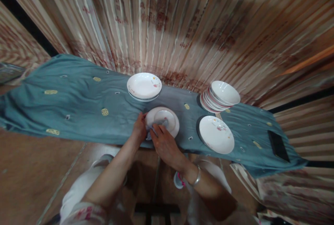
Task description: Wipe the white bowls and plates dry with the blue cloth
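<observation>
A white plate (173,125), its raised ring facing up, is in front of me near the table's front edge. My left hand (140,127) is closed on the plate's left rim, with the thumb side on the edge. My right hand (163,141) presses a thin grey-blue cloth (149,135) against the lower left of the plate; its fingers are bent over the cloth and partly hide it. Just behind lies a small stack of flower-patterned plates (144,85). To the right is another stack of flower-patterned plates (216,134).
A tilted stack of white bowls (224,93) with red bands stands at the back right. A dark flat phone-like object (278,145) lies at the table's right end. Teal cloth with pineapple prints (86,113) covers the narrow table. Pleated curtains (167,26) hang behind it.
</observation>
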